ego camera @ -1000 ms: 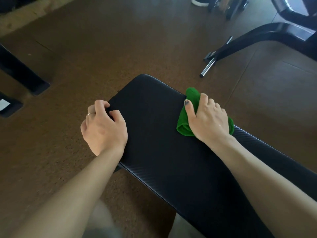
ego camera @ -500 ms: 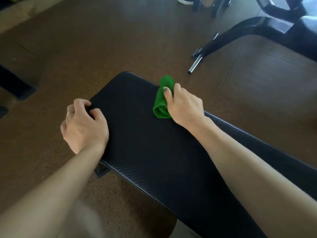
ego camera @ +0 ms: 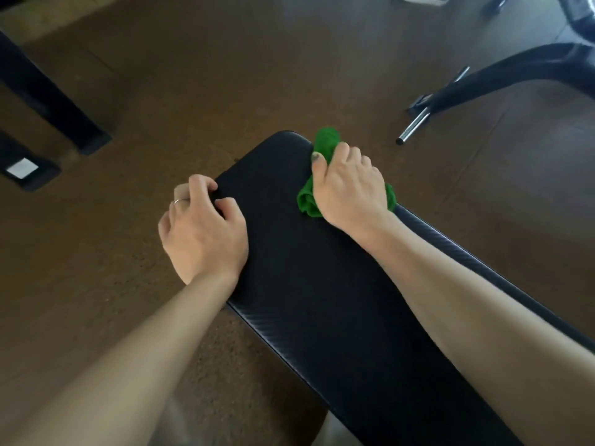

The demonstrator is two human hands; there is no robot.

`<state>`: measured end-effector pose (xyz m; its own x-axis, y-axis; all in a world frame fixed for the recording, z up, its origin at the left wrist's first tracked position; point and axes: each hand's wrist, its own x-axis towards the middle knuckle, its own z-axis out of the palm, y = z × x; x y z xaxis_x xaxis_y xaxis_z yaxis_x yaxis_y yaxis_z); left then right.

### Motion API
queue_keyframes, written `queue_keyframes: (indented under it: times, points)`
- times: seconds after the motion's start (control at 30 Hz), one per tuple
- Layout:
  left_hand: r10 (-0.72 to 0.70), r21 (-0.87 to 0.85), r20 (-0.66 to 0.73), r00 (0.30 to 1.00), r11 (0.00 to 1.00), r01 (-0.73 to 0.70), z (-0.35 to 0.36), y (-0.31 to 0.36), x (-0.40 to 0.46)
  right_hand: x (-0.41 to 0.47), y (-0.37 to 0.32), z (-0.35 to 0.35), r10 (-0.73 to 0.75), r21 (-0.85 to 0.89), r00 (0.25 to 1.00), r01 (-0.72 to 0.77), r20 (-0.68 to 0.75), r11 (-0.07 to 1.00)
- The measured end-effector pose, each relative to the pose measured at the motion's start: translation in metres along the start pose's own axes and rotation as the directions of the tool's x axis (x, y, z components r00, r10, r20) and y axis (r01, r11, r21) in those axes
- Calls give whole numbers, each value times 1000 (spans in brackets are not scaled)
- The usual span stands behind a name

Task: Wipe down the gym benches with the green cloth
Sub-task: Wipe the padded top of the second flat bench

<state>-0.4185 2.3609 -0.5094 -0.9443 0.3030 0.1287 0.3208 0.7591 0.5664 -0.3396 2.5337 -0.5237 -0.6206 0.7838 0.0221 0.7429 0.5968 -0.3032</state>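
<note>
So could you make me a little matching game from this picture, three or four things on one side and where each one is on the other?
Things:
1. cloth
2. left hand
3. right hand
4. chrome bar

Places:
A. on the floor, right of the bench
B. gripping the bench's left edge
C. bunched at the bench's far right corner
D. pressing on the cloth

Pairs: 1-C, 2-B, 3-D, 4-A

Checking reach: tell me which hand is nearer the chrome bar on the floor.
Right. The right hand is closest to the chrome bar; the left hand grips the bench's far-side edge.
</note>
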Motion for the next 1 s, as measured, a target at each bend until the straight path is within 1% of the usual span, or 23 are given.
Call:
queue_keyframes:
  times: [0.1, 0.2, 0.37, 0.47, 0.57, 0.63, 0.73, 0.83, 0.93, 1.0]
  points:
    - [-27, 3, 9, 1000, 1000, 27, 0, 0, 1, 45, -48, 11, -97, 31, 993, 95, 60, 995]
    - [-13, 19, -8, 1000, 1000, 13, 1, -2, 1, 60, -79, 18, -247, -11, 964, 249, 100, 968]
    - [10, 13, -33, 999, 1000, -9, 4, -6, 4, 41, -62, 18, -398, -42, 908, 406, 131, 913]
    - [25, 7, -40, 999, 1000, -25, 6, -8, 4, 9, -56, 15, -481, 10, 858, 487, 179, 873]
    - [38, 0, -51, 998, 999, -38, 6, -11, 4, -24, -55, 16, -563, 45, 807, 565, 178, 824]
    - [41, 1, -54, 998, 999, -41, 7, -11, 4, -29, -50, 16, -592, 45, 782, 596, 194, 802]
    - [41, 4, -59, 997, 999, -41, 8, -13, 5, -11, -46, 10, -594, 16, 772, 607, 226, 795]
    - [36, -3, -58, 998, 999, -36, 9, -13, 6, 12, -38, 2, -527, -20, 820, 545, 223, 838]
    - [54, -6, -71, 996, 998, -55, 7, -12, 5, 22, -13, -6, -402, -15, 889, 415, 218, 910]
    - [62, -9, -69, 996, 998, -63, 8, -14, 6, 22, 7, -14, -270, 30, 932, 271, 240, 962]
